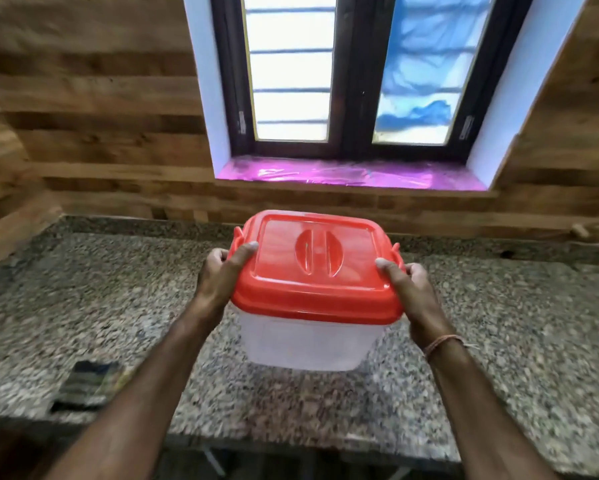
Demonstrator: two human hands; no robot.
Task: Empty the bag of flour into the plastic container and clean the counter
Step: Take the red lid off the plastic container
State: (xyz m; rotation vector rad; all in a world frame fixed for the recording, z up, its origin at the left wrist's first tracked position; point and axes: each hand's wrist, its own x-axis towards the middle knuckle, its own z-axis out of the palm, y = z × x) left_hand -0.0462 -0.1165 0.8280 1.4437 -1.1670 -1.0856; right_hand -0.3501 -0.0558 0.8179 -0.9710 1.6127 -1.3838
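A clear plastic container with a red lid shut on top is in the middle of the view, above the speckled granite counter. My left hand grips its left side, thumb on the lid's edge. My right hand grips the right side the same way. Whether the container's base touches the counter I cannot tell. The container looks empty through its walls. No flour bag is in view.
A dark striped cloth or pad lies on the counter at the front left. Wood-panelled wall runs behind and on the left. A window with a pink-covered sill sits above the counter's back edge.
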